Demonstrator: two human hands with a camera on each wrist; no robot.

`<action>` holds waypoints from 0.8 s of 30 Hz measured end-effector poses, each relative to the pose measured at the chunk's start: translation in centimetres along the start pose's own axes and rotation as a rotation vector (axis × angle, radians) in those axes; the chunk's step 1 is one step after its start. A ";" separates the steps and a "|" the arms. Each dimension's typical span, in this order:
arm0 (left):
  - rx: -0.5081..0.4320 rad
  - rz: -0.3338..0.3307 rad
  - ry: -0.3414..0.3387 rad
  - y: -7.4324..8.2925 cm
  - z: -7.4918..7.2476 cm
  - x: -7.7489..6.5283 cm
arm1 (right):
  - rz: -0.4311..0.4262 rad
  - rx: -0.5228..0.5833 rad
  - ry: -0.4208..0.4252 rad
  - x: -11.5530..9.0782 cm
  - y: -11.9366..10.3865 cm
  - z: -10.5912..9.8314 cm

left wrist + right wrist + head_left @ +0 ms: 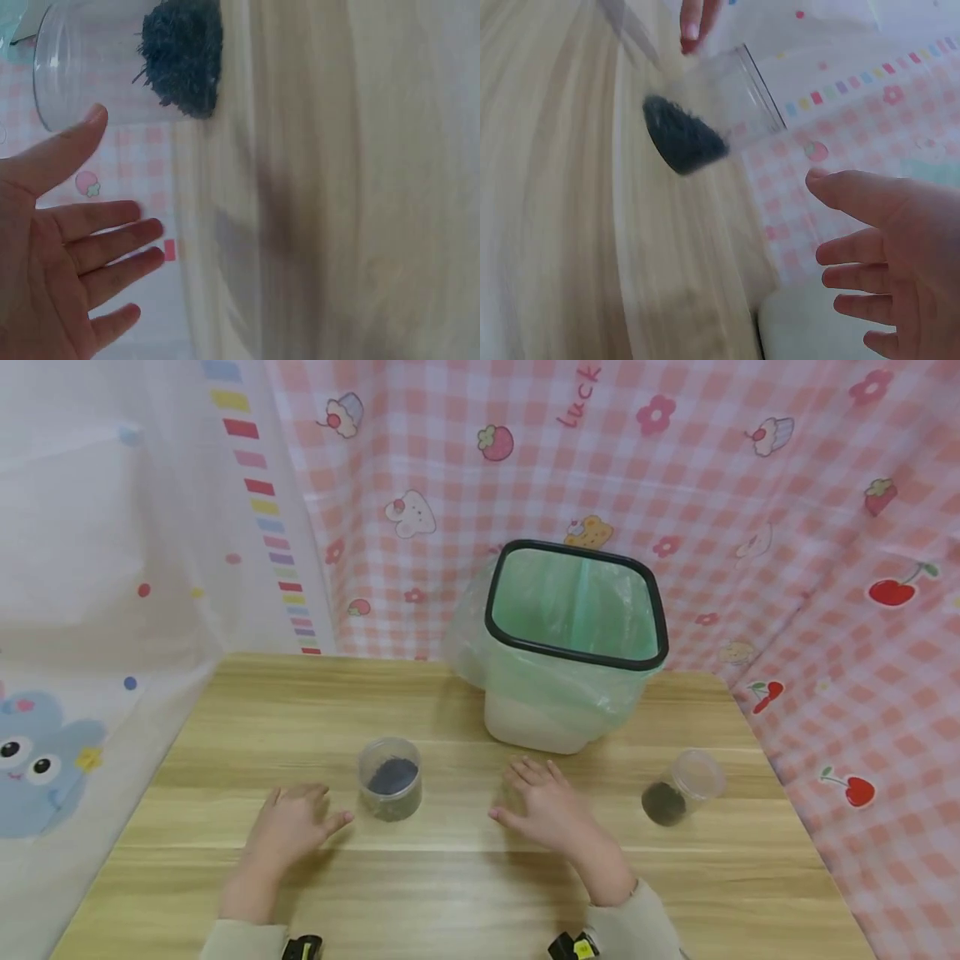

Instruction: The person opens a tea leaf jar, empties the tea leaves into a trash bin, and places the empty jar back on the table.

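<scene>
The left hand (288,827) and right hand (547,806), fingers loosely spread, flank a clear cylindrical plastic tub (390,811) of dark shreds (393,775); a second clear tub (699,772), rightward, holds dark material (663,804).

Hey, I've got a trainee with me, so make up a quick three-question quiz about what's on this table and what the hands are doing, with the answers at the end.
1. True or false: the right hand is holding nothing.

2. What colour is the rim of the bin?
A. Red
B. Black
C. Yellow

3. Fill in the blank: there are ___ clear tubs on the table.

Key:
1. True.
2. B.
3. Two, one on each side of the right hand in the head view.
</scene>
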State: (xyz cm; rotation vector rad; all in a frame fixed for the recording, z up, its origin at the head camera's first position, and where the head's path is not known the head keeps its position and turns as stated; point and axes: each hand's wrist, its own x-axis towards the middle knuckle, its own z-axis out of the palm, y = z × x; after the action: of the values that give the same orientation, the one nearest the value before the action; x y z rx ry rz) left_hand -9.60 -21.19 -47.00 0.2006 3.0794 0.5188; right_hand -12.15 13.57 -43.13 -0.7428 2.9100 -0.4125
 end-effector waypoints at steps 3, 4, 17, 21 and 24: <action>-0.096 -0.001 0.018 0.3 0.7 0.1 | -0.036 0.030 -0.018 0.8 -0.8 0.6; -0.141 -0.009 0.020 0.5 1.0 0.3 | -0.048 0.044 -0.017 1.0 -1.1 0.8; -0.741 -0.151 -0.026 3.2 4.4 1.6 | -0.096 0.436 0.010 5.3 -6.0 4.1; -0.791 -0.140 -0.007 3.5 5.4 2.1 | -0.093 0.497 0.021 6.4 -7.0 4.8; -0.813 -0.135 0.021 3.5 6.0 2.2 | -0.072 0.536 0.002 6.6 -7.4 5.1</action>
State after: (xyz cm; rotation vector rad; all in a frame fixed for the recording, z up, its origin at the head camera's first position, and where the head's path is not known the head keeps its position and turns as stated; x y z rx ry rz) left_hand -11.17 -15.71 -51.52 -0.0304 2.5887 1.6654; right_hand -13.66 2.92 -46.15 -0.7485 2.5801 -1.1359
